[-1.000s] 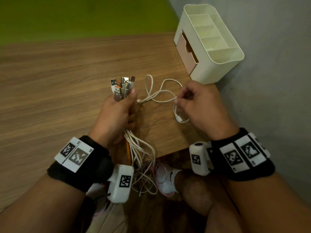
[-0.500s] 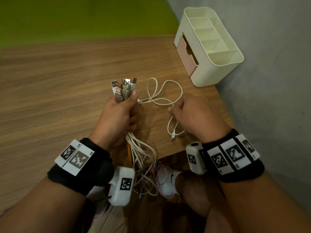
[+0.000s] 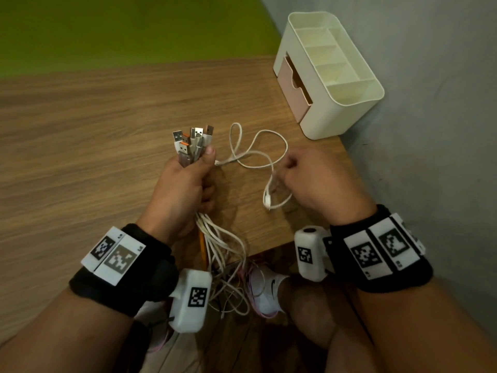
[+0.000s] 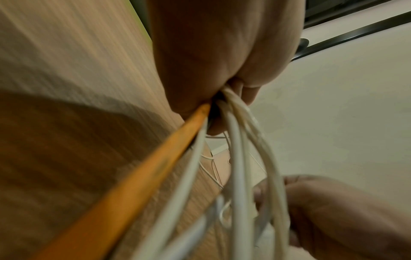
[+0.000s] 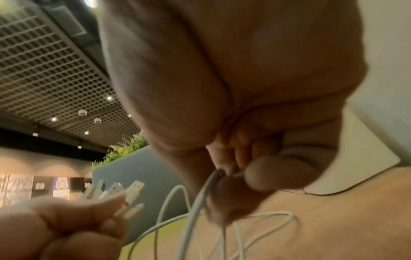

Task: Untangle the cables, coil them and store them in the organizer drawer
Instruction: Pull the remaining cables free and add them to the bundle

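The left hand [image 3: 185, 181] gripped a bundle of cables [image 3: 192, 146] in a closed fist, USB plugs standing above the thumb and the cords, one orange [image 4: 138, 177], hanging below the fist past the table [image 3: 80, 146] edge; the right hand [image 3: 314, 179] pinched a loose white cable [image 3: 258, 154] between curled fingertips [image 5: 262, 174], its loops lying between both hands; the organizer [image 3: 347, 103] stood beyond the right hand, its pink drawer [image 3: 291, 84] slightly open.
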`<state>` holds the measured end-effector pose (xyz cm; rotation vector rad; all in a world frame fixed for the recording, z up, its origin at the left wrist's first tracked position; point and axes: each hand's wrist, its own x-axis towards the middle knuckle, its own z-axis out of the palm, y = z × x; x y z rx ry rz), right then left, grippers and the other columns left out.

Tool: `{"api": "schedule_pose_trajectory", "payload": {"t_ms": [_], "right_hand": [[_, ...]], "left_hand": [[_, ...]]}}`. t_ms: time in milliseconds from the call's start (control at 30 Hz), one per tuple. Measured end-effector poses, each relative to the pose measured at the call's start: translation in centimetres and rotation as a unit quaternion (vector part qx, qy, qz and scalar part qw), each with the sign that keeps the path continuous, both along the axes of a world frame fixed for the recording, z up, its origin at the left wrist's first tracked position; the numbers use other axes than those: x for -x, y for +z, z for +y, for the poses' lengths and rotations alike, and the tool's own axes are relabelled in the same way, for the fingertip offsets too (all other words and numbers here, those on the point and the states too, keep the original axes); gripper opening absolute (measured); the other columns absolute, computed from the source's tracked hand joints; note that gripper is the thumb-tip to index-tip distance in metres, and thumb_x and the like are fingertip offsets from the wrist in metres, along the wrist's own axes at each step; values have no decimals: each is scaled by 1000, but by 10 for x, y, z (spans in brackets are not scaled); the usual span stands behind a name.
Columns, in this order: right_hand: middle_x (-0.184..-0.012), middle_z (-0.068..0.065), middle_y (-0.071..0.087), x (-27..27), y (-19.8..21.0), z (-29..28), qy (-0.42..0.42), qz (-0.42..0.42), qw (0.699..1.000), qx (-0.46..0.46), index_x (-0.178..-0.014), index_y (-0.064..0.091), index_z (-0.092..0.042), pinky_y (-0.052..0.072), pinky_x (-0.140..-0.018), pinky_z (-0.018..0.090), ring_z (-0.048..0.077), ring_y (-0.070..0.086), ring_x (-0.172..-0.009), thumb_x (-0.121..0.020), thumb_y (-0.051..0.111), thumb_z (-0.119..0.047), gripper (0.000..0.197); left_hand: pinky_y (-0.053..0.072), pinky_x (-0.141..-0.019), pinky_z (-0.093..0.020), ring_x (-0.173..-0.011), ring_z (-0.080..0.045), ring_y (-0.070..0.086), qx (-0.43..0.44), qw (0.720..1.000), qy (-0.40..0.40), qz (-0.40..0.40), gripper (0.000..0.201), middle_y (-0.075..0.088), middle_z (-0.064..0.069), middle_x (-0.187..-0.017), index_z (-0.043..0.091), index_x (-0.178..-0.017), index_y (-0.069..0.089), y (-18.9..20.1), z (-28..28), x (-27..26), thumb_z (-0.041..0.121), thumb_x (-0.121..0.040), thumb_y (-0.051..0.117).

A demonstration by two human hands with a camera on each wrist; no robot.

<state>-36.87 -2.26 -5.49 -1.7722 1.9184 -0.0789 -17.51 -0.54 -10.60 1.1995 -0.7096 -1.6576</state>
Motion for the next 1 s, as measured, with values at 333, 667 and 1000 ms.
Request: {"api": "schedule_pose_trajectory", "payload": {"t_ms": [333,667,1000], "right_hand": [[-82,3,71,-38,-6,20,46,-314,894,316,-89,67,-6,56,-64,34,13,69,-76,-90,67,-7,2],[-87,5,67,-47,-15,23,153,-352,883,270,-76,64,2,47,-67,15,6,60,-77,-77,68,10,9],[-79,-1,68,-48,-17,26,167,-317,914,192,-80,68,-8,54,-62,38,13,65,-71,-81,70,-2,6]], "left_hand": [[21,-40,-17,-43,-7,19,17,1000,-16,10,34,21,5,-56,25,-68,42,3,3,6,29,-101,49],[19,-37,-14,-39,-5,19,74,996,15,44,31,22,4,-52,8,-89,47,11,7,5,38,-96,50],[26,-34,-15,-37,-6,33,98,995,22,30,25,39,1,-51,13,-72,51,15,6,2,24,-81,71]]}}
